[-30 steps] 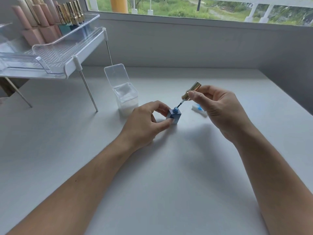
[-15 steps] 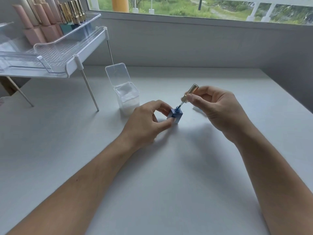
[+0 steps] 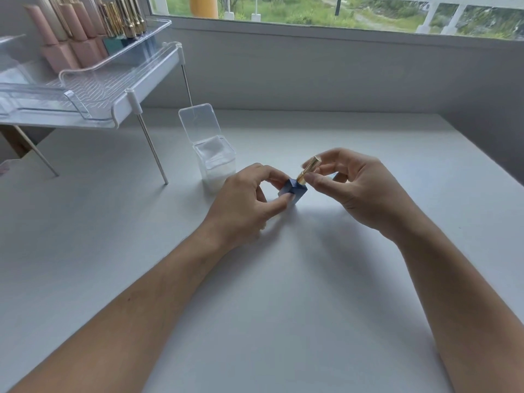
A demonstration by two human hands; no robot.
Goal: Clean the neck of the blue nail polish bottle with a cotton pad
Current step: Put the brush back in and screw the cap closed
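Observation:
A small square blue nail polish bottle (image 3: 295,191) stands on the white table (image 3: 283,307) at the centre. My left hand (image 3: 249,202) pinches its body between thumb and fingers. My right hand (image 3: 360,188) grips the gold cap (image 3: 309,168), which sits tilted on the bottle's neck, so the neck and brush are hidden. An open clear box of white cotton pads (image 3: 215,163) stands just left of and behind the bottle. A used pad seen earlier behind my right hand is hidden now.
A clear acrylic shelf on thin metal legs (image 3: 93,100) stands at the far left with several pink and gold-capped polish bottles (image 3: 85,32) on it. A grey wall and window sill run along the table's far edge.
My right hand has lowered the gold cap with its brush into the bottle; the cap's base now meets the neck. My left hand still holds the bottle in place.

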